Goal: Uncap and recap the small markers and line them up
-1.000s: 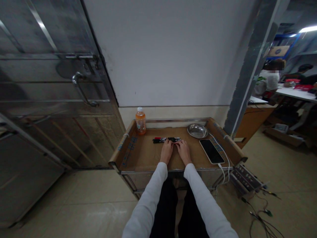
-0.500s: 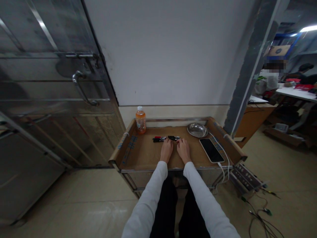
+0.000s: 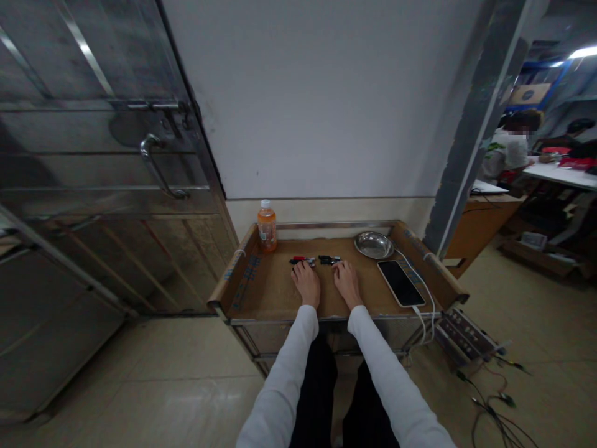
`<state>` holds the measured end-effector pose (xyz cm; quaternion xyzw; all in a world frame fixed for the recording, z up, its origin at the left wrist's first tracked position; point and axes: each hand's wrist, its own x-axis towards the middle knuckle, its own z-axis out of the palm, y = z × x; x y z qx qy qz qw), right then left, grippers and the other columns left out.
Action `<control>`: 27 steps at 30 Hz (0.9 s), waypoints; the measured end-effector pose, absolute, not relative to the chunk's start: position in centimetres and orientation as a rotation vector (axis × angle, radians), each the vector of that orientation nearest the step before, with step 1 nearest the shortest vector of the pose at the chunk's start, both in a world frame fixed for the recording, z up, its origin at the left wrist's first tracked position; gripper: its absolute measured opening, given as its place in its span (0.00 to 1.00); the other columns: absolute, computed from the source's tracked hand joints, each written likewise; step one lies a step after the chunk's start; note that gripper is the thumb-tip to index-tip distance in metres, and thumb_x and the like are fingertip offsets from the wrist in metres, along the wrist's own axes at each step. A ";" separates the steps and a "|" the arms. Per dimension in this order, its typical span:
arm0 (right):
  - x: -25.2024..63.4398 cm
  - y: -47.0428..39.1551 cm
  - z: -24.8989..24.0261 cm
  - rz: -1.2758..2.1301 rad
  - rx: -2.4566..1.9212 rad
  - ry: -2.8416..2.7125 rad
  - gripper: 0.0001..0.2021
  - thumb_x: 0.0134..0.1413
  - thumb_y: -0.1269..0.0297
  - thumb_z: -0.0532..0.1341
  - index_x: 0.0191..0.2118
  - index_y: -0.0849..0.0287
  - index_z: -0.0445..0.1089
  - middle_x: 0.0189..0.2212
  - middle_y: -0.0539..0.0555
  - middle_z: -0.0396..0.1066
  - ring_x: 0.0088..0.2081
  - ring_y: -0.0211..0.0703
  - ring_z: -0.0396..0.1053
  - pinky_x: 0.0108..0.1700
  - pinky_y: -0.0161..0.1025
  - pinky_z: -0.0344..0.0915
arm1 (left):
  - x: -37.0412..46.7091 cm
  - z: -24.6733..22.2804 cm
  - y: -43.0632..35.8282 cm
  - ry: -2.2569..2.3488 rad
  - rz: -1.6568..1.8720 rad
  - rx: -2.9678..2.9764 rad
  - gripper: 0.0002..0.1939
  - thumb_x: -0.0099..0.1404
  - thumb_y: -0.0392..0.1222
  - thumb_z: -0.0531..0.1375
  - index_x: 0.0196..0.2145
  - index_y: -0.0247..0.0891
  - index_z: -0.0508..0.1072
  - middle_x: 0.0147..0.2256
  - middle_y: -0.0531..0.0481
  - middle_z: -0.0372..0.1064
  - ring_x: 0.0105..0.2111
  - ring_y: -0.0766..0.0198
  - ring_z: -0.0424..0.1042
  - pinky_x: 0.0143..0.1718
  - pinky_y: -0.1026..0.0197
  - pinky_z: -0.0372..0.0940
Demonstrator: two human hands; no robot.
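Left hand (image 3: 307,284) — fingers loosely bent, grip indiscernible — with red marker (image 3: 304,258) just beyond the fingertips; right hand (image 3: 347,283) — fingers curled, grip likewise indiscernible — with black markers (image 3: 328,258) ahead-left of them.

A pale wall (image 3: 321,99) was flanked by a metal door (image 3: 69,134) at upper left; tiled floor (image 3: 181,398) was seen at lower left, a bright lamp (image 3: 583,53) at upper right.

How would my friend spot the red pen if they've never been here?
Find the cardboard-lined cart against the wall. On it, between the bottle of orange liquid and the shiny round dish, look just beyond the left hand. The red pen lies there, set apart by its red colour from the black pens near it.
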<state>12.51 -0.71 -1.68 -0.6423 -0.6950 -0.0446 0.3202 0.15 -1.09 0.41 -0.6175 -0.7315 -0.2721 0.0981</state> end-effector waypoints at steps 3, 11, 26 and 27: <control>12.4 -1.1 -1.5 -0.107 -1.635 -1.843 0.15 0.56 0.75 0.50 0.46 0.59 0.68 0.41 0.57 0.67 0.44 0.44 0.63 0.48 0.40 0.59 | 0.0 0.3 -1.0 -2.147 -0.816 -1.892 0.13 0.67 0.33 0.46 0.45 0.30 0.66 0.45 0.37 0.65 0.49 0.51 0.65 0.52 0.47 0.58; 12.2 -1.7 -1.0 -0.123 -1.592 -1.886 0.22 0.54 0.76 0.51 0.54 0.55 0.64 0.49 0.57 0.64 0.49 0.45 0.63 0.50 0.41 0.60 | 0.4 0.0 -0.5 -1.670 -1.095 -2.604 0.09 0.69 0.38 0.50 0.45 0.38 0.66 0.44 0.44 0.66 0.40 0.62 0.71 0.41 0.61 0.66; 12.8 -1.2 -2.3 -0.097 -1.632 -1.836 0.10 0.60 0.68 0.52 0.42 0.60 0.70 0.39 0.59 0.69 0.43 0.49 0.63 0.46 0.44 0.60 | 0.0 -0.4 0.2 -1.529 -1.942 -2.401 0.12 0.66 0.44 0.55 0.46 0.38 0.65 0.42 0.45 0.69 0.38 0.64 0.72 0.42 0.58 0.69; 12.8 -1.2 -2.3 -0.081 -1.619 -1.826 0.11 0.60 0.69 0.52 0.42 0.59 0.70 0.39 0.58 0.69 0.43 0.48 0.63 0.46 0.44 0.60 | 0.0 -0.3 0.1 -1.533 -1.970 -2.362 0.12 0.67 0.44 0.54 0.46 0.38 0.66 0.42 0.45 0.69 0.38 0.64 0.72 0.42 0.58 0.69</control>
